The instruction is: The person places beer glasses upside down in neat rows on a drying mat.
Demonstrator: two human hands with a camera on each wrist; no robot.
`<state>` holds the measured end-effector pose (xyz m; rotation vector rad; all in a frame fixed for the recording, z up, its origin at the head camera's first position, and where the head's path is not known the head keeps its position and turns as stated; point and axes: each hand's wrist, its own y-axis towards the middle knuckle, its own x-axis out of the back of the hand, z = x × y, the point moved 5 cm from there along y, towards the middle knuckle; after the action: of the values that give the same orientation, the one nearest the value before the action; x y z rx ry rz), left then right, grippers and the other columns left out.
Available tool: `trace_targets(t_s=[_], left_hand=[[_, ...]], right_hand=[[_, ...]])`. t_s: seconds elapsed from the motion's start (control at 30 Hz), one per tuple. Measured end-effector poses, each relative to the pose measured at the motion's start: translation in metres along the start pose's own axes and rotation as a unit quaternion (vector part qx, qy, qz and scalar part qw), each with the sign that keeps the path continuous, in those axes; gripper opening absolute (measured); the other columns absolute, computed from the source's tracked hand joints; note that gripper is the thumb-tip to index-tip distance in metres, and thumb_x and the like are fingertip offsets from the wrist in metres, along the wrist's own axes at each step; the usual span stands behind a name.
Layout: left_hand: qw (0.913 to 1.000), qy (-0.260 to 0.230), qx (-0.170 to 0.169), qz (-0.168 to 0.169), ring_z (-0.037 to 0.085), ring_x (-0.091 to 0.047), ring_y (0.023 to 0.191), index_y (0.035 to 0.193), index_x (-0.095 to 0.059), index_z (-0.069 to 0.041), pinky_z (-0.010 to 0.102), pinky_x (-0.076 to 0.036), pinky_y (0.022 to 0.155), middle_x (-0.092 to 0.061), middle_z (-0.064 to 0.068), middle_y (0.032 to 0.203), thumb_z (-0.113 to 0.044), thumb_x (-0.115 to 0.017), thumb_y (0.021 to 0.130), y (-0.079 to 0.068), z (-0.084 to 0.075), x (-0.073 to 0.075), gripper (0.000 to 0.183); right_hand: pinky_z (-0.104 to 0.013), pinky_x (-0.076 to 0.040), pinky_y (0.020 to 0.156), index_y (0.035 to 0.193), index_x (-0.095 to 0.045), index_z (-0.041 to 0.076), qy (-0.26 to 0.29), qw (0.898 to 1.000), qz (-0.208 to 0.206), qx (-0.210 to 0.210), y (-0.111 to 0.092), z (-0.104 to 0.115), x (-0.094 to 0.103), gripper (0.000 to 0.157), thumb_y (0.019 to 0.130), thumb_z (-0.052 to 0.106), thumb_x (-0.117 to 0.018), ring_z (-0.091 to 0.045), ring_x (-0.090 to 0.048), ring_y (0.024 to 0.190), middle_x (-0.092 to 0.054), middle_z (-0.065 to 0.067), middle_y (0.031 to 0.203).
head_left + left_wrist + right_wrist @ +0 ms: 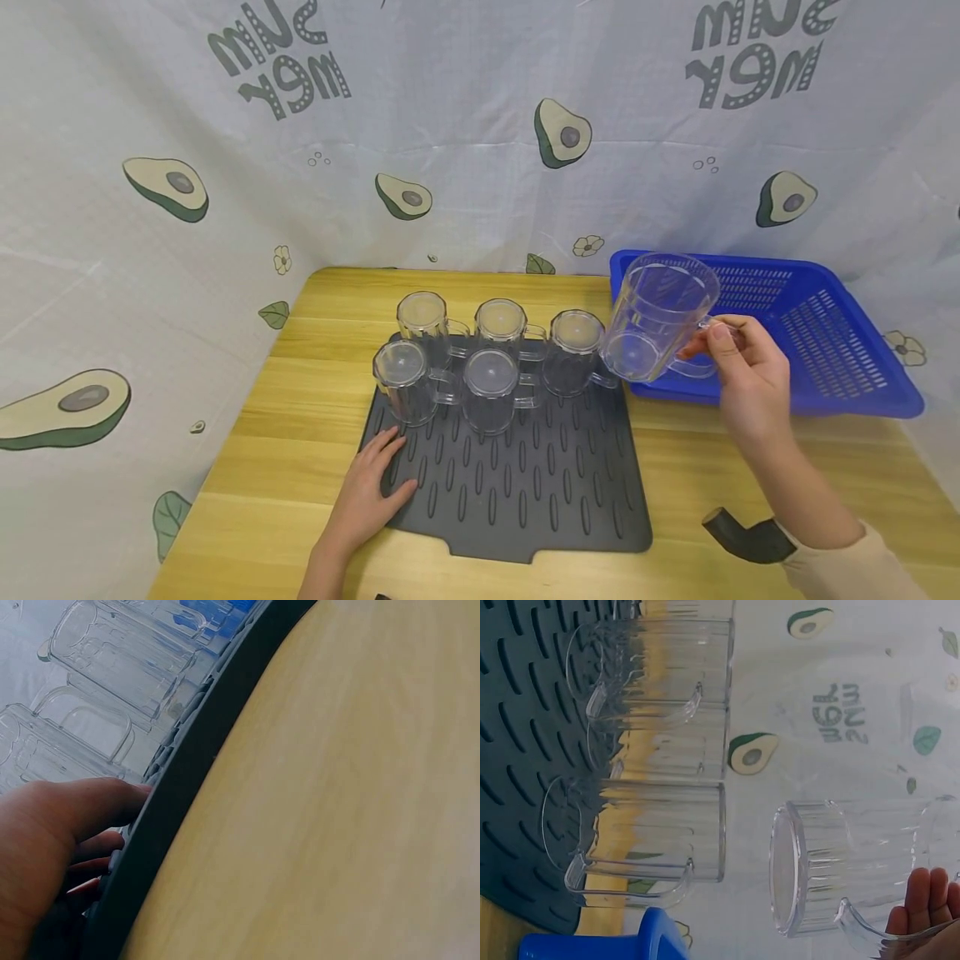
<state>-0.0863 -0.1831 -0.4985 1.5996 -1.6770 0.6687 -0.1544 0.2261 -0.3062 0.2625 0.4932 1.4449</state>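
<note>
My right hand [753,379] grips a clear glass mug [656,312] by its handle, thumb and fingers around it. The mug is held up with its mouth upward, slightly tilted, overlapping the front left of the blue basket in the head view. On the dark grey drying mat [517,500] stand several clear mugs [491,375], upside down in two rows, handles to the right. My left hand [367,492] rests on the mat's left edge, fingers spread, close to the front-left mug [405,379]. In the left wrist view its thumb [105,799] lies at the mat's raised edge.
A blue plastic basket [870,404] with slotted walls stands at the right of the wooden table [262,475]. Behind the table hangs a white curtain [480,108] with avocado prints. A black strap piece [750,537] shows beside the right sleeve.
</note>
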Motion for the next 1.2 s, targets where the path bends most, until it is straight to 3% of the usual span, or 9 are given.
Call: trace_targets(t_s=[0.4,0.63,0.87,1.2], left_hand=[[1.0000,0.001,-0.006,0.001,0.039,-0.036,0.136,0.135,-0.056,-0.003,0.062,-0.031,0.106,-0.044,0.015,0.147,-0.025,-0.076,0.084,0.001,-0.001,0.000,0.060],[0.9999,-0.005,0.003,0.008,0.038,-0.034,0.138,0.135,-0.056,-0.002,0.060,-0.031,0.107,-0.043,0.014,0.148,-0.025,-0.077,0.083,0.000,-0.001,0.000,0.061],[0.9999,-0.006,0.007,0.010,0.039,-0.034,0.138,0.135,-0.056,-0.002,0.060,-0.030,0.107,-0.043,0.014,0.148,-0.024,-0.077,0.082,0.000,-0.001,0.001,0.060],[0.9991,-0.016,0.030,0.025,0.040,-0.034,0.138,0.137,-0.054,-0.002,0.059,-0.031,0.107,-0.040,0.015,0.149,-0.026,-0.077,0.084,0.001,-0.005,0.005,0.062]], right_hand=[[-0.022,-0.053,0.082,0.101,-0.061,-0.003,0.098,0.993,0.069,0.013,-0.011,0.002,-0.018,0.019,0.102,-0.003,-0.042,-0.015,-0.064,0.081,-0.066,-0.008,0.086],[-0.022,-0.053,0.082,0.103,-0.062,-0.002,0.105,0.990,0.098,0.008,-0.017,0.000,-0.026,0.023,0.102,-0.005,-0.039,-0.016,-0.065,0.083,-0.067,-0.008,0.088],[-0.025,-0.051,0.083,0.107,-0.060,-0.003,0.157,0.977,0.144,0.012,-0.021,-0.003,-0.038,0.026,0.103,-0.006,-0.034,-0.018,-0.061,0.088,-0.064,-0.009,0.093],[-0.024,-0.050,0.078,0.107,-0.060,-0.003,0.171,0.966,0.195,0.000,-0.025,-0.007,-0.050,0.032,0.101,-0.011,-0.030,-0.016,-0.060,0.083,-0.064,-0.007,0.091]])
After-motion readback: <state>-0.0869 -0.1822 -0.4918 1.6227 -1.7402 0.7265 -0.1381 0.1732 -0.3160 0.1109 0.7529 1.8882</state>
